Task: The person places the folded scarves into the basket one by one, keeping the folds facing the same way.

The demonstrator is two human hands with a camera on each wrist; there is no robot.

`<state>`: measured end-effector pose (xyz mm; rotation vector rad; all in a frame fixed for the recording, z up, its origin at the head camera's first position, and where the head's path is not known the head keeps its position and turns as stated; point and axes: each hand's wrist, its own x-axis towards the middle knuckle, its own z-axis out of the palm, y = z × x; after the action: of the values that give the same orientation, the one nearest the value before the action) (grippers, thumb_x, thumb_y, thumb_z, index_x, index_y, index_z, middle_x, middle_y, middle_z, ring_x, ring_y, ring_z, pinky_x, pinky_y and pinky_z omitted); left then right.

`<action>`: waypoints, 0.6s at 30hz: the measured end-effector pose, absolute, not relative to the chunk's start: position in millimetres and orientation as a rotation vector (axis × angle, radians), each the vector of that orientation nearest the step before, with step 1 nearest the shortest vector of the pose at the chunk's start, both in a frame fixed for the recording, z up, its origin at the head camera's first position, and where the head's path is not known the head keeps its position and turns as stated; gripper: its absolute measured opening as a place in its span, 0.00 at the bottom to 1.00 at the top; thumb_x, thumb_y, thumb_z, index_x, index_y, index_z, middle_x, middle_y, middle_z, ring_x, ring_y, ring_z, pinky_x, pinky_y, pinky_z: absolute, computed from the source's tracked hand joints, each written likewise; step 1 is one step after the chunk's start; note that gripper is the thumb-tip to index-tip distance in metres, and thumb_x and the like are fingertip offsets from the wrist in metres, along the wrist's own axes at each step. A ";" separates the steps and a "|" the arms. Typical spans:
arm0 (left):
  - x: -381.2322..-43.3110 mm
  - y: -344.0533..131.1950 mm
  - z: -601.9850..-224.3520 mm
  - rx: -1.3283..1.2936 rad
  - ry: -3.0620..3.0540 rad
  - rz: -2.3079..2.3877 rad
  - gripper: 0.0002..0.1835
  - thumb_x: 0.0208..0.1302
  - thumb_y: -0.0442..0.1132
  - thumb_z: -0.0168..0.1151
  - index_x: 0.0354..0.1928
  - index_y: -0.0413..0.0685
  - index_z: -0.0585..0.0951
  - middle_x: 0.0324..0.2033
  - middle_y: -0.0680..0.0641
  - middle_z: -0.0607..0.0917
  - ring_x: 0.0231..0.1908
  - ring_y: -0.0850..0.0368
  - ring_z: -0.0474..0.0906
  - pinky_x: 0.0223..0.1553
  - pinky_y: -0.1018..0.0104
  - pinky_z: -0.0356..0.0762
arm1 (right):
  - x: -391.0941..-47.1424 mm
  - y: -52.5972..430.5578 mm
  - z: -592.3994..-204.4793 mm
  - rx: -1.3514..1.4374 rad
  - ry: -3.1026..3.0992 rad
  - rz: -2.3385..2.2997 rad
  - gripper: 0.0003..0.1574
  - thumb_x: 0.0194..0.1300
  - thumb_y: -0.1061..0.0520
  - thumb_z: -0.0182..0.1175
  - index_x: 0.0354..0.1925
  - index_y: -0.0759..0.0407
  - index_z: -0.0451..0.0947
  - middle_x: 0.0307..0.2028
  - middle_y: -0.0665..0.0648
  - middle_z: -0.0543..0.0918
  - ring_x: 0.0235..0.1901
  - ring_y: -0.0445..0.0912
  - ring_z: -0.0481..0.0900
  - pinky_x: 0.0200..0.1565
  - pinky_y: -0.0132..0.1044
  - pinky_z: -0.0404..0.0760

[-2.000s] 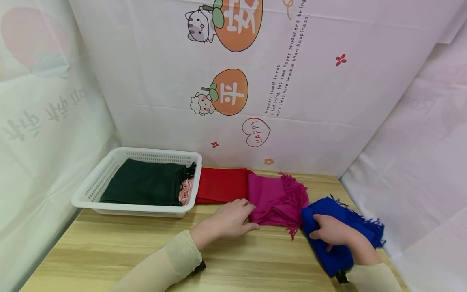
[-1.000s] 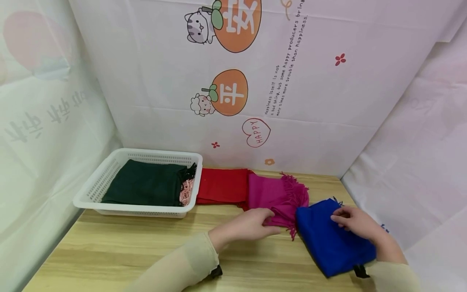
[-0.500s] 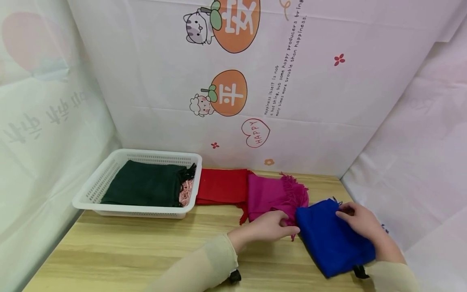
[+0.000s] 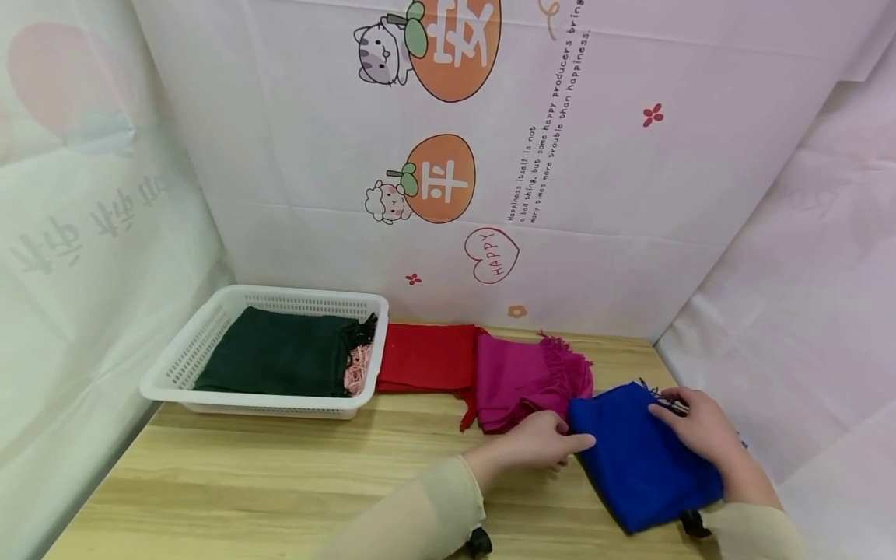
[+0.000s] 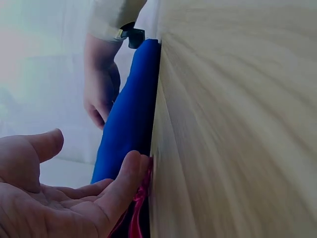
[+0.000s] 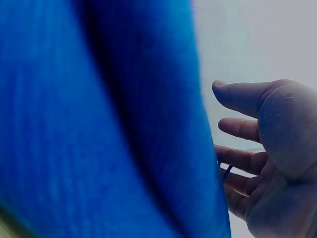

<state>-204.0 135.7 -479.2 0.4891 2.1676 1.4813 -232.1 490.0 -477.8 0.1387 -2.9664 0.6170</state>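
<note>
A folded blue scarf (image 4: 637, 474) lies on the right side of the table, its fringe showing along the back right edge. My left hand (image 4: 535, 440) is at its left edge, thumb apart from the fingers, fingertips low by the tabletop. In the left wrist view, bits of magenta fringe (image 5: 140, 198) show beside those fingers. My right hand (image 4: 703, 424) reaches over the fringed right edge of the blue scarf. In the right wrist view its fingers (image 6: 240, 130) are spread and loosely bent, some partly hidden behind the cloth. Neither hand grips anything.
A folded magenta scarf (image 4: 507, 373) adjoins the blue one, and a folded red scarf (image 4: 427, 358) lies left of it. Farther left stands a white basket (image 4: 157, 386) holding a dark green scarf (image 4: 280, 354) and pink fringe (image 4: 358, 369). White printed cloth walls (image 4: 595, 272) enclose the table.
My left hand has moved right, from the magenta scarf to the blue scarf's left edge. My right hand has moved right to the fringed edge, and the blue scarf now looks flatter and squarer.
</note>
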 end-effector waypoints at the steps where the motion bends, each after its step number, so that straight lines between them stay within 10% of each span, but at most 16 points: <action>1: -204.5 138.3 -479.9 0.468 2.163 1.490 0.26 0.77 0.59 0.71 0.26 0.48 0.80 0.25 0.45 0.89 0.25 0.54 0.85 0.28 0.62 0.82 | -232.6 490.5 -478.1 0.129 -2.977 0.612 0.39 0.85 0.44 0.63 0.70 0.78 0.74 0.64 0.84 0.78 0.63 0.80 0.75 0.60 0.75 0.75; 18: -207.2 161.4 -495.4 0.299 1.979 1.678 0.18 0.77 0.51 0.74 0.38 0.42 0.85 0.33 0.43 0.89 0.29 0.47 0.91 0.35 0.55 0.91 | -239.3 498.2 -489.5 0.031 -3.127 0.600 0.59 0.85 0.30 0.56 0.77 0.83 0.62 0.69 0.89 0.70 0.65 0.84 0.72 0.61 0.78 0.75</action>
<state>-207.2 161.4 -495.4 0.2993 1.9786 1.6783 -239.3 498.2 -489.5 0.0313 -3.1272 0.6003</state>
